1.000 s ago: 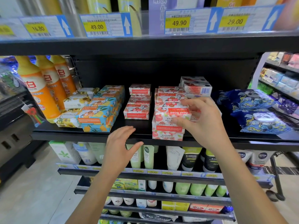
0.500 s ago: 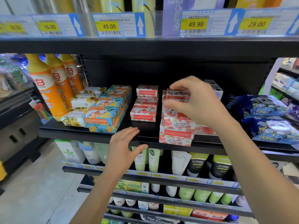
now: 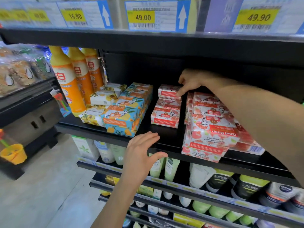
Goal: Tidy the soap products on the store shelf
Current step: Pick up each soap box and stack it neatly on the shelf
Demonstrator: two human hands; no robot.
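Note:
On the black shelf [image 3: 164, 137] several rows of boxed soap stand side by side. Red pomegranate Goat Soap boxes [image 3: 211, 134] are stacked at the right, reaching the front edge. A middle row of smaller red soap boxes [image 3: 165, 116] runs toward the back. My right hand [image 3: 191, 81] reaches over the right stack and pinches the right end of the rearmost top red box [image 3: 168, 91]. Blue-and-orange soap boxes [image 3: 125, 116] and yellow-flowered white soaps [image 3: 98, 111] sit to the left. My left hand [image 3: 141, 153] hovers with spread fingers at the shelf's front edge, holding nothing.
Orange detergent bottles [image 3: 69, 83] stand at the shelf's left end. Price tags [image 3: 156, 17] line the shelf above. Cleanser tubes [image 3: 169, 168] fill the lower shelves. A yellow cup [image 3: 14, 153] hangs on the neighbouring fixture at the left, above bare floor.
My right hand left the front right stack and moved up, back and left to the rear box of the middle row. My left hand stayed at the shelf edge.

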